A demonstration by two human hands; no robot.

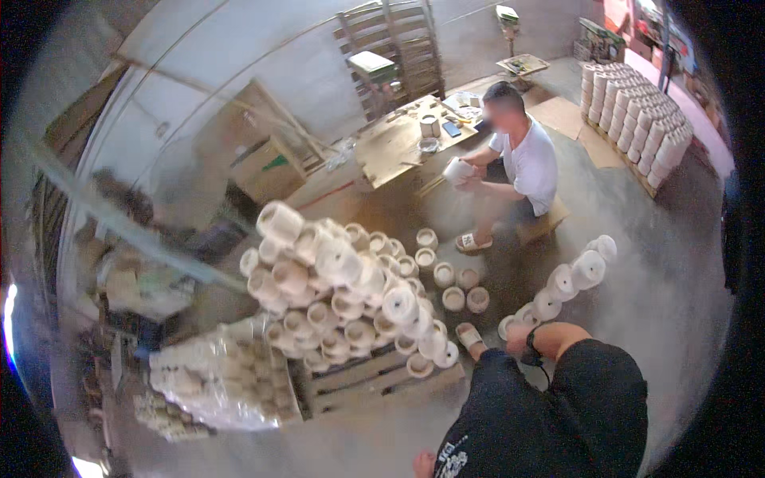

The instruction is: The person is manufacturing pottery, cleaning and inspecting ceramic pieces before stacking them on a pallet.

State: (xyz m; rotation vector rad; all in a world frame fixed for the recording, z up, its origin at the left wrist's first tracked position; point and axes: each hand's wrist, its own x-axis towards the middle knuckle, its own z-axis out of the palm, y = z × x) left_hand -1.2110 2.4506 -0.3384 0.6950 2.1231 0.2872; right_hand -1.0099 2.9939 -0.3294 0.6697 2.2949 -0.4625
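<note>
I see pale, rounded pots (pixel 588 270) lined beside the right hand (pixel 518 338); whether it or the left hand (pixel 424 464) grips, I cannot tell. Clear wrap (pixel 227 382) encloses a stack (pixel 267 368).

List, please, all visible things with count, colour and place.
Stacked pots: many, cream, centre
Pallet: one, brown, beneath them
Wrapped stack: one, beige, lower left
Floor pots: several, cream, beyond pallet
Pot row: about six, white, centre right
Far stack: one, pale, upper right
Table: one, brown, upper middle
Co-worker: one, white shirt, beside table
Held pot: one, white, their grasp
Other things: unclear, mixed, background
Own clothing: some, dark, lower right
Left hand: one, bare, lower edge
Right hand: one, bare, beside pot row
</note>
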